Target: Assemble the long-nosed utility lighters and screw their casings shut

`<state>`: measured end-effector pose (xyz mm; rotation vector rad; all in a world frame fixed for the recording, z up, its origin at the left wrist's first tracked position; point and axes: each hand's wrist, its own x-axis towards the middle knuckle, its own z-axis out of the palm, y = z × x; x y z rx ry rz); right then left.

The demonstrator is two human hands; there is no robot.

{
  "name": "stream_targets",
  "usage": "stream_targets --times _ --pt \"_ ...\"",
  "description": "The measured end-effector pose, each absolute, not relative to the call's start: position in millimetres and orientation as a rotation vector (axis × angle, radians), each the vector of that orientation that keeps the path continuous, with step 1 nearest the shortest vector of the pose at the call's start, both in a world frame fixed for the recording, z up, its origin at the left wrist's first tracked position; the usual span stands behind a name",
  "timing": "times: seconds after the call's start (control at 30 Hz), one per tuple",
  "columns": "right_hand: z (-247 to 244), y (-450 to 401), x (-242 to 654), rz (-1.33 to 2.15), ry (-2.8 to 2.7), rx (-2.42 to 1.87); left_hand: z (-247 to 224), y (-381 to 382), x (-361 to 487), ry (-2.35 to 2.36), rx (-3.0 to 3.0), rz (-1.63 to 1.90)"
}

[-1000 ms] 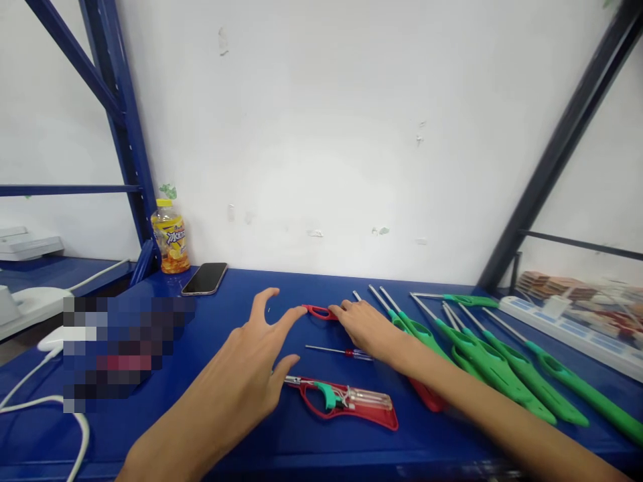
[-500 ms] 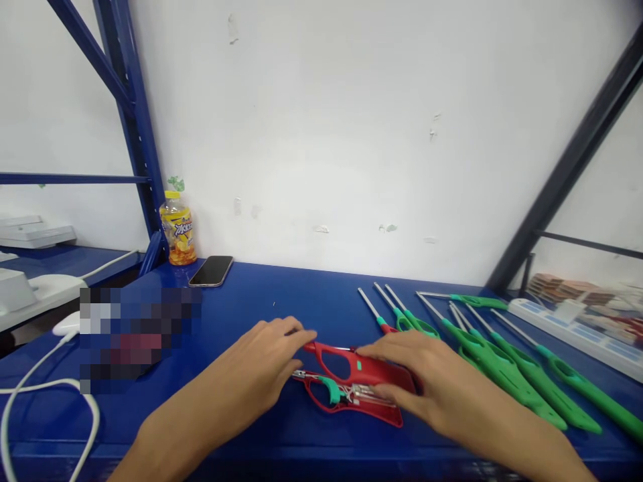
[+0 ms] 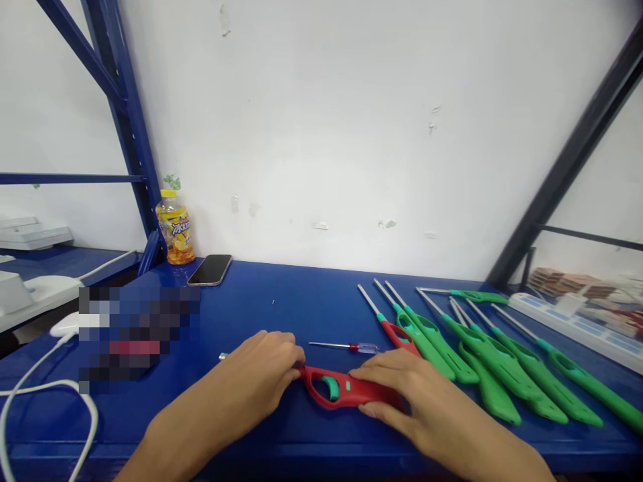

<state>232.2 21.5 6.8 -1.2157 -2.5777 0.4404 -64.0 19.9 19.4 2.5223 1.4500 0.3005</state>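
A red lighter (image 3: 346, 391) with a green trigger lies across the front of the blue table, its two shell halves together. My left hand (image 3: 268, 365) is closed round its neck end, fingers bent over it. The lighter's handle end is held by my right hand (image 3: 394, 385), thumb on the near side and fingers on the far side. A metal tip (image 3: 224, 356) pokes out left of my left hand; the rod between is hidden. Just behind the lighter lies a small screwdriver (image 3: 346, 347) with a clear purple handle.
Several green stick lighters (image 3: 495, 358) and a red one (image 3: 399, 333) lie at the right, near a white power strip (image 3: 577, 335). A phone (image 3: 211, 270) and a drink bottle (image 3: 175, 231) stand back left. A white cable (image 3: 93, 415) loops at the left edge.
The upper red shell half has come down onto the lower one, covering the inner parts. The screwdriver behind has come into view. Both hands remain at the lighter's ends.
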Motion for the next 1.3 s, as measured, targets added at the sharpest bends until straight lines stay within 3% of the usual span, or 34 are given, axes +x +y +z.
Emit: stream_targets --times 1.3 --pt "-23.6 6.2 226.2 0.379 -2.331 -1.094 20.0 19.2 -49.4 1.482 2.533 0.279"
